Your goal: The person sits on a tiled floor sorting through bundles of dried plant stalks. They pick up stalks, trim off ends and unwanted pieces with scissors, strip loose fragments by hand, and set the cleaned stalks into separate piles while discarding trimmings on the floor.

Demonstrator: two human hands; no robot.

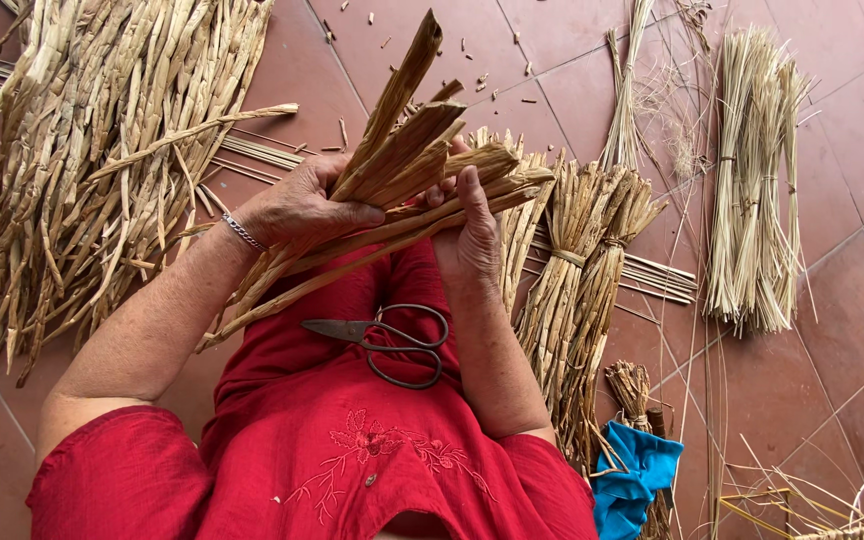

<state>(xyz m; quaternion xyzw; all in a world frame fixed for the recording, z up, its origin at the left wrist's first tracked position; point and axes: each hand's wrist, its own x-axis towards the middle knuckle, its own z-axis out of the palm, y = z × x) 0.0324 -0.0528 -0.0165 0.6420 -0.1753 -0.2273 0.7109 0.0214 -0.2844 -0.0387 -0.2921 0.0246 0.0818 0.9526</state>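
Both hands clasp a bundle of dried leaf strips (pixel 407 165) above the lap: left hand (pixel 297 210) mid-bundle, right hand (pixel 467 235) beside it. Strips look light, stiff, brittle; best held mid-length.

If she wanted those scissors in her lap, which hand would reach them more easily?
Probably the right hand: the handles of the scissors lie just under that forearm. The left hand grips the bundle of dried stalks more fully.
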